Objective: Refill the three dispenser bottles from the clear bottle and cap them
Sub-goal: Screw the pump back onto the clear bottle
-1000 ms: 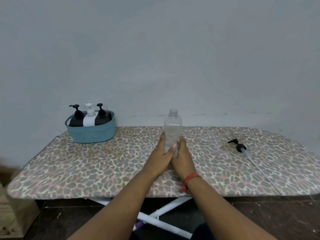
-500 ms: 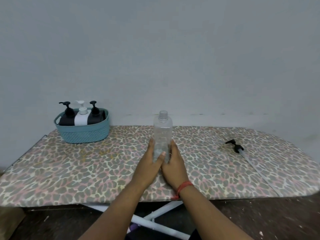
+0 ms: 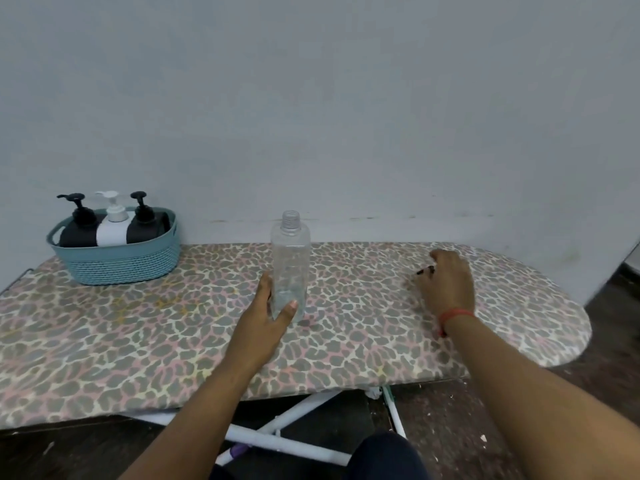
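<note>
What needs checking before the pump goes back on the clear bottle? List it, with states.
1. Clear bottle upright on the ironing board: ok.
2. Left hand steadies the bottle's base: ok.
3. Bottle neck open, no cap: ok.
4. Right hand on the black pump: reaching it; firm grip cannot tell.
5. Liquid level in the bottle: cannot tell.
6. Three dispenser bottles in the teal basket, pumps on: ok.
</note>
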Tool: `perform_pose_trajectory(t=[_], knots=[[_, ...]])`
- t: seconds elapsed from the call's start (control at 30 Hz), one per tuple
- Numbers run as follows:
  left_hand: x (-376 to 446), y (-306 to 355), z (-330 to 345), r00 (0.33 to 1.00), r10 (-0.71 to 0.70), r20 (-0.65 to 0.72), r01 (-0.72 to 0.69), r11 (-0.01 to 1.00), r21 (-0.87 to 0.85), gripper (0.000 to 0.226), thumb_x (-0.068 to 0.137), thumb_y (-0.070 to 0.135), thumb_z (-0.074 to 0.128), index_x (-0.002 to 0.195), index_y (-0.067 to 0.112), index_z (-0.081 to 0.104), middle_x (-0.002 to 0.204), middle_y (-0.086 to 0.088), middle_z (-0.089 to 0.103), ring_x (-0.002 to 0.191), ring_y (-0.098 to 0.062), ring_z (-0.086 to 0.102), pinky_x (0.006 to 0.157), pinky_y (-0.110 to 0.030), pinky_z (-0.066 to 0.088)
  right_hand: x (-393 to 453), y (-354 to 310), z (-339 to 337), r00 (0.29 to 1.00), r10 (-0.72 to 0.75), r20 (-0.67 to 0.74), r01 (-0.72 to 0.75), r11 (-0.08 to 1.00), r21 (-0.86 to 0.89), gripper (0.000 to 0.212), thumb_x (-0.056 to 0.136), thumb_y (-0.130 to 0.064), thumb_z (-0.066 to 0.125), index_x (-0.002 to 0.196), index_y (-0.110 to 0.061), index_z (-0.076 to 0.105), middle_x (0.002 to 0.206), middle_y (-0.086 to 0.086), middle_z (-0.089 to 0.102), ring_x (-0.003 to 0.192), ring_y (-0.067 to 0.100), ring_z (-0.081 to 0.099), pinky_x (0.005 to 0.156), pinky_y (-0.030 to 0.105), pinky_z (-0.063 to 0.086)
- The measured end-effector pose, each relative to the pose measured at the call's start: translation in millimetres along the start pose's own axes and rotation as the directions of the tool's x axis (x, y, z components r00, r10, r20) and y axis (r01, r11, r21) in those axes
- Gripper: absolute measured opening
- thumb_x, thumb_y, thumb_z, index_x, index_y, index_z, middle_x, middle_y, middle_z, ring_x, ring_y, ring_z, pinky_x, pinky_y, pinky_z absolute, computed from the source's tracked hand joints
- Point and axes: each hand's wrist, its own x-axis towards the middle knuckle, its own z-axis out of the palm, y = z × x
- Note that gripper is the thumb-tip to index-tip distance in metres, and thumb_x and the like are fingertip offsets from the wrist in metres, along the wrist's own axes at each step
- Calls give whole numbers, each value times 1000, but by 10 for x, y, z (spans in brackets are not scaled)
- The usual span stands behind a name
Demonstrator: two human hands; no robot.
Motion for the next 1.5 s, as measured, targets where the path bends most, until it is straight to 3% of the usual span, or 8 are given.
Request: perform_pose_trajectory(t=[0.17, 0.4, 0.6, 0.7, 0.8, 0.93, 1.13, 1.5], knots=[[-9, 29, -3, 1000, -5, -4, 5, 999, 32, 84, 100, 51, 57, 165, 34, 6, 166, 10, 33, 147, -13, 41, 121, -44, 35, 200, 291, 54, 952, 95, 290, -16, 964, -264, 42, 99, -31, 54, 134, -9, 47, 132, 18, 52, 119, 37, 49, 93, 46, 48], [-25, 42, -7, 1000, 1, -6, -1, 998, 70, 83, 100, 51, 56, 165, 34, 6, 165, 10, 34, 146, -13, 42, 120, -45, 37, 199, 283, 179, 956, 67, 286, 16, 961, -278, 27, 96, -10, 51, 123, -7, 54, 119, 20, 54, 107, 37, 54, 84, 40, 48], [-26, 55, -6, 1000, 1, -14, 0, 995, 99, 84, 100, 53, 55, 165, 34, 5, 166, 11, 32, 147, -13, 40, 120, -42, 36, 264, -460, -40, 992, 27, 123, -58, 966, 250, 15, 90, -14, 64, 105, -11, 61, 99, 10, 64, 84, 28, 59, 70, 31, 47], [-35, 51, -13, 1000, 3, -23, -1, 996, 91, 84, 100, 53, 57, 165, 34, 7, 166, 11, 31, 147, -12, 40, 121, -41, 36, 331, -1093, -377, 1000, 28, -1, -21, 770, 638, 13, 89, -21, 67, 100, -21, 59, 94, -4, 64, 83, 16, 61, 66, 22, 47], [-45, 42, -17, 1000, 10, -24, -9, 998, 64, 86, 99, 52, 60, 165, 33, 9, 166, 12, 31, 147, -9, 38, 121, -39, 34, 449, -1712, -759, 994, -27, -110, 108, 529, 842, 19, 91, -22, 68, 107, -22, 57, 107, 3, 69, 96, 18, 68, 86, 30, 55], [-44, 34, -19, 1000, 7, -20, -6, 999, 38, 88, 98, 52, 61, 165, 32, 8, 167, 12, 30, 148, -7, 37, 122, -36, 34, 499, -2309, -1141, 967, -116, -229, 255, 328, 910, 18, 92, -18, 66, 107, -21, 56, 110, 10, 70, 102, 25, 69, 94, 41, 55], [-59, 43, -22, 999, 42, -20, -40, 995, 93, 79, 101, 51, 56, 164, 36, 11, 165, 14, 33, 147, -9, 40, 119, -40, 38, 434, -2701, -1329, 914, -139, -381, 402, 183, 897, 19, 91, -11, 64, 108, -17, 57, 108, 9, 70, 100, 27, 67, 81, 30, 57], [-33, -32, -10, 998, 60, -23, -59, 995, 76, 75, 102, 43, 58, 162, 42, 12, 159, 25, 27, 146, -4, 37, 121, -34, 34, 356, -2769, -1183, 938, -93, -334, 346, 167, 923, 20, 92, -14, 64, 111, -16, 57, 110, 10, 70, 100, 27, 68, 88, 34, 57]])
